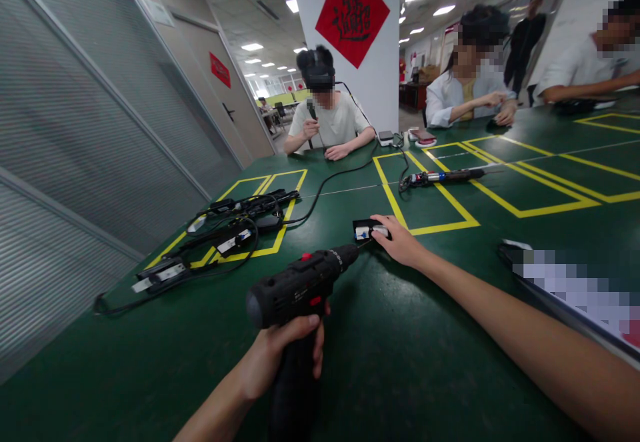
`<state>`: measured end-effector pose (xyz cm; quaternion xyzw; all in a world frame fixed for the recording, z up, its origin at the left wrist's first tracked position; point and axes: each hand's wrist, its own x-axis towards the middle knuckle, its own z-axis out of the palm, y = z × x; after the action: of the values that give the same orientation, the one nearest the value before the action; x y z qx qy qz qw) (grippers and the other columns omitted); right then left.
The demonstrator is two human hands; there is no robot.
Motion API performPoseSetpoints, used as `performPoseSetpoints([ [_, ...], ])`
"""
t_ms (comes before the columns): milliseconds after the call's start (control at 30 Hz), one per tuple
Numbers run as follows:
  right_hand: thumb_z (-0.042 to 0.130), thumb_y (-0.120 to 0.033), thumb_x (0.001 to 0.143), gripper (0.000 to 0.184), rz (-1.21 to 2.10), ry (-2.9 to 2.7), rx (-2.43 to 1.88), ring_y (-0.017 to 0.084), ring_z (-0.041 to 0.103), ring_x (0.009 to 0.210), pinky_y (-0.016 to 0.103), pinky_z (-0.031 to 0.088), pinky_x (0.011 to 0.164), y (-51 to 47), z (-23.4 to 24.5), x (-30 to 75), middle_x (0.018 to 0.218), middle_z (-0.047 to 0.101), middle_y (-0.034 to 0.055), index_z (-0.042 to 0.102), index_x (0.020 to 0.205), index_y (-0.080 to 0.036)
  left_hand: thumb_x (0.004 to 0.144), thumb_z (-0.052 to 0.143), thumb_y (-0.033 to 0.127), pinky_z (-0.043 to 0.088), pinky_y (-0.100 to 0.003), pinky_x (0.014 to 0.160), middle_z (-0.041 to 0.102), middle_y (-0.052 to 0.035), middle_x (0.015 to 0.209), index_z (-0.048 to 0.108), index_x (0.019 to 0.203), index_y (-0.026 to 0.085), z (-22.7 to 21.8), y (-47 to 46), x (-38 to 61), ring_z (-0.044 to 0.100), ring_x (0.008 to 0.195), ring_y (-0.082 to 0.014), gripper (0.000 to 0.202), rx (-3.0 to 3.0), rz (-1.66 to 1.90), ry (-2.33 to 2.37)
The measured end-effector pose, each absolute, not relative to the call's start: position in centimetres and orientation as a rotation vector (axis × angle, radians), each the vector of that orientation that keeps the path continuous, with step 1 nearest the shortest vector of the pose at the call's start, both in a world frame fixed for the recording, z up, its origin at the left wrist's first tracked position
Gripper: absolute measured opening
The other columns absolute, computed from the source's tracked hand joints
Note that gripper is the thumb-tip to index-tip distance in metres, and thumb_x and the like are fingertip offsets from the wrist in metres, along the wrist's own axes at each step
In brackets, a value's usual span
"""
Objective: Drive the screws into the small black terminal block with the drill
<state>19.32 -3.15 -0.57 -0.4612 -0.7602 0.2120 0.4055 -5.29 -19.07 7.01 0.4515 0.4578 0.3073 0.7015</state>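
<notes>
A black cordless drill [295, 289] with red buttons is gripped around its handle by my left hand [293, 342]. Its long thin bit points forward and to the right. The bit's tip reaches a small black block with a white and blue face [364, 232], but whether they touch I cannot tell. My right hand [397, 239] has its fingers closed on the block's right end and holds it at the green table [400, 349]. Part of the block is hidden behind those fingers.
Black cabled devices [230, 229] lie in a tangle at the left. A dark tool with a blue band [445, 177] lies across yellow tape lines [445, 229]. A tray-like object [565, 282] is at the right. Across the table sits a person holding a screwdriver-like tool [313, 110]; others sit farther right.
</notes>
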Motion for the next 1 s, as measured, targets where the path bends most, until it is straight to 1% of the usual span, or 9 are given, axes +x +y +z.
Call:
performPoseSetpoints([
  [500,0.051,-0.029,0.089,0.034,0.524,-1.92,-1.149,0.022,0.056,0.102,0.045,0.046,0.086,-2.9,-0.9,19.4,0.121,0.053,0.0082,0.048,0.121,-0.019,0.08,0.048,0.033,0.042,-0.031,0.05,0.055,-0.0013,0.058,0.045,0.1,0.013,6.0,-18.9,-5.7,0.057,0.048,-0.0181,0.029,0.997,0.682,1.0],
  [1000,0.051,-0.029,0.089,0.034,0.533,-1.916,-1.139,0.021,0.057,0.1,0.044,0.047,0.085,-2.9,-0.9,19.4,0.119,0.054,0.0081,0.049,0.121,-0.018,0.081,0.046,0.031,0.042,-0.031,0.051,0.055,-0.0012,0.059,0.044,0.1,0.013,6.4,-18.9,-5.5,0.056,0.049,-0.0174,0.026,1.014,0.684,0.992],
])
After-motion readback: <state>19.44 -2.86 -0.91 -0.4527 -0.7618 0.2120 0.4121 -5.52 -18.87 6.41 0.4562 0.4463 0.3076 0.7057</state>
